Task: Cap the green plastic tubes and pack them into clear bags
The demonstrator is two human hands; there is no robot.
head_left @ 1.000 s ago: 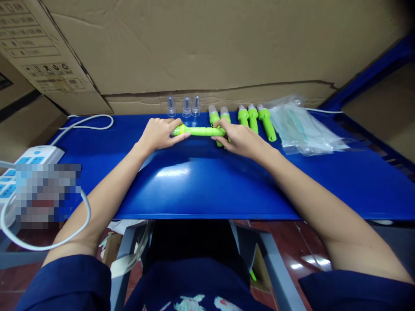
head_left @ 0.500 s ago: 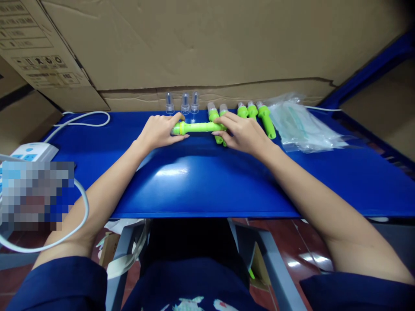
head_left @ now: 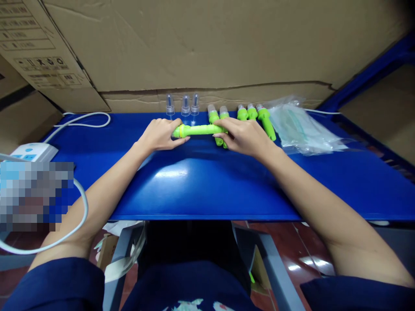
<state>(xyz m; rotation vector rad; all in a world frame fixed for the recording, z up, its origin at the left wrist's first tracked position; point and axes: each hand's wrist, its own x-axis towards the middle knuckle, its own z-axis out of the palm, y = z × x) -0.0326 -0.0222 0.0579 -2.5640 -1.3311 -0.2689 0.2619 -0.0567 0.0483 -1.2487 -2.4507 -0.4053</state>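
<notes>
A lime-green stick (head_left: pixel 202 129) with a yellow ring and a clear cap lies level between my two hands, just above the blue table. My left hand (head_left: pixel 160 134) is closed round its capped left end, which the fingers partly hide. Its other end is held by my right hand (head_left: pixel 241 134), thumb and fingers pinching it. Behind and under that hand are two similar green sticks (head_left: pixel 213 115) with clear caps, partly covered. Beyond my left hand, three clear plastic caps (head_left: pixel 186 106) stand upright at the table's back edge.
Three more green sticks (head_left: pixel 266 122) lie behind my right hand, beside a clear plastic bag (head_left: pixel 304 127). At the left are a white power strip (head_left: pixel 34 152) and a white cable (head_left: pixel 86 207) looping over my forearm. Cardboard (head_left: pixel 207 47) walls the back of the blue table (head_left: pixel 201 185).
My left fingers have shifted slightly round the stick's capped end, the forefinger coming lower and nearer to it. My right hand keeps its hold. The whole view has moved very slightly.
</notes>
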